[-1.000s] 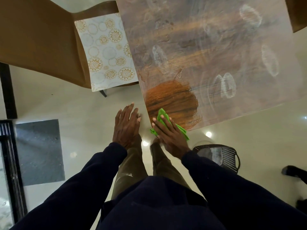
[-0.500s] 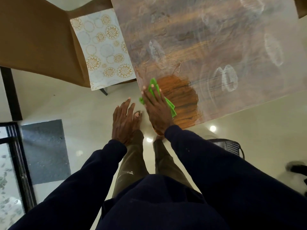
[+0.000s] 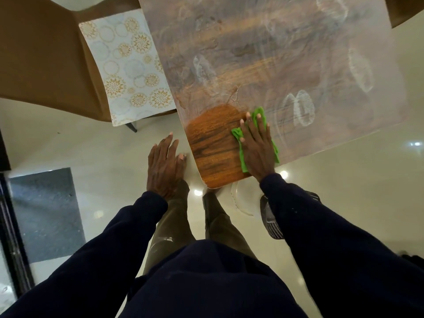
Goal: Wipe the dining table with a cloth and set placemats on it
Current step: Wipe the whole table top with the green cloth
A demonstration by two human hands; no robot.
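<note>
Head cam: right hand (image 3: 258,145) flat, fingers spread, pressing cloth (image 3: 259,113) onto table (image 3: 229,53) near its corner to scrub haze off. Left hand (image 3: 164,161) hangs open, empty.

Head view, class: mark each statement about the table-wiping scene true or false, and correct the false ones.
1. The right hand presses flat on a green cloth on the table. True.
2. The left hand rests on the table. False: it hovers open beside the table's corner, over the floor.
3. Most of the table is already wiped clean. False: only a patch near the corner shows clean wood grain; the rest is hazy with white ring marks.
4. A patterned placemat lies on the chair beside the table. True.
5. The cloth is red. False: it is green.
</note>
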